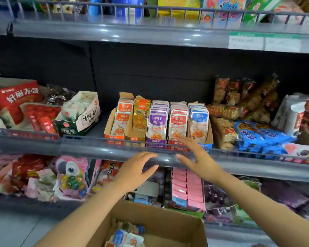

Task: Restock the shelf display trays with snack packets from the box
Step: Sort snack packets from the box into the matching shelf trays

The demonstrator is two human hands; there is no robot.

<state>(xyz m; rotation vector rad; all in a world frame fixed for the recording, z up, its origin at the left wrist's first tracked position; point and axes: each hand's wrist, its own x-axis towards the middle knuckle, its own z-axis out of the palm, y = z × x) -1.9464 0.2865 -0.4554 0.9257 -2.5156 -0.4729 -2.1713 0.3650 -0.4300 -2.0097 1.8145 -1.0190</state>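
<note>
1. Head view: five display trays (108, 125) stand side by side at the front edge of the middle shelf (96, 150): orange, gold, purple, red, blue. Each holds upright snack packets (157, 125) marked "深海小鱼".
2. One cardboard box (168, 221) at the bottom holds a few loose packets (127, 236).
3. The left hand (136, 170) is relaxed and empty before the shelf rail. The right hand (200, 159) is spread wide, with its fingertips at the red tray's front packet.
4. One carton (82, 120) at the left reads "NIU".

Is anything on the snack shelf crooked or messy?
Yes. The green-and-white carton sits turned at an angle to the shelf edge, unlike the five straight trays beside it. The orange tray has its cardboard side splayed outward. The brown packets on the right lie in a jumbled heap.
</note>
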